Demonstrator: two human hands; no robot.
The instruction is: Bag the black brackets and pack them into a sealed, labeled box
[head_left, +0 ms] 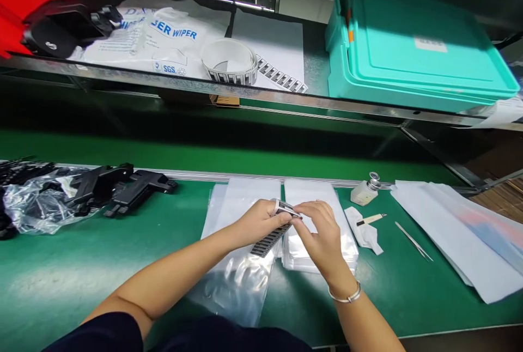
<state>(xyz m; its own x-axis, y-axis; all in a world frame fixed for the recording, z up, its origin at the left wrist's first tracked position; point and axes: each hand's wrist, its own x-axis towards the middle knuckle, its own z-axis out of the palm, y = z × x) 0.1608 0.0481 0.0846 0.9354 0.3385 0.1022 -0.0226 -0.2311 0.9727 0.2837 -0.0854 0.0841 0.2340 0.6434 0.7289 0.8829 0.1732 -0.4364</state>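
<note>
My left hand [261, 222] grips a strip of black-and-white labels [269, 240], which bends over its fingers and hangs down below them. Thumb and fingers of my right hand [324, 235] pinch the strip's upper end; whether one label is peeled there is too small to tell. Both hands are above two stacks of clear plastic bags. The left bags [245, 275] lie loosely spread towards me. The right stack [300, 259] is neat and thicker, partly hidden by my right hand.
Right of the bags are a small bottle [365, 191], a knife-like tool [371, 219] on a white wipe [370, 237], tweezers [413, 241] and white sheets [461, 243]. Black plastic parts [139, 191] lie left. Overhead, a shelf holds a label roll [229, 63] and a teal box [420, 52].
</note>
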